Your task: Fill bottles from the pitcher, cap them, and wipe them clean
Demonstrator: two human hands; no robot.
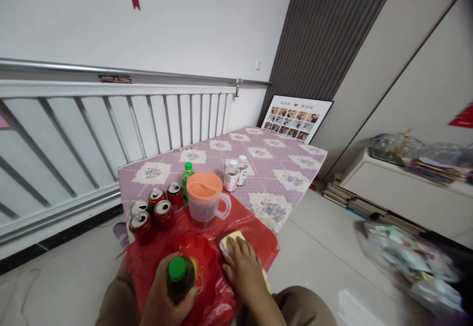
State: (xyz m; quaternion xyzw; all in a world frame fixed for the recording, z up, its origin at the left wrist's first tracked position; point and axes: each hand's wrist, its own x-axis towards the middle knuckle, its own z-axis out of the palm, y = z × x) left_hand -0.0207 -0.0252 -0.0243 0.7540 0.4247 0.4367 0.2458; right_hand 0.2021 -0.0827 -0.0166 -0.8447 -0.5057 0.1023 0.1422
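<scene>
A dark bottle (180,279) w/ a green cap was gripped upright in the left hand (162,296), fingers wrapped round its body, at the near edge of the desk (288,168). The right hand (244,267) was laid flat, palm down, on a yellow sponge (231,241); its fingers were stretched out over the sponge, not curled round it. Bottle and sponge were both held over a red plastic bag (207,262) spread on the near end of the desk.

Just behind the bag's middle a clear jug (204,201) w/ an orange lid was seen, handle to the right. Five red cans (155,210) were grouped to its left, tops opened. A small green bottle (187,174) stood behind the jug, touching or nearly so; which, could not be told. Two small white-capped bottles (235,173) stood side by side to the jug's right. The desk was covered by a purple flowered cloth (266,153). A framed photo board (295,119) was leaned on the wall at the far end.
</scene>
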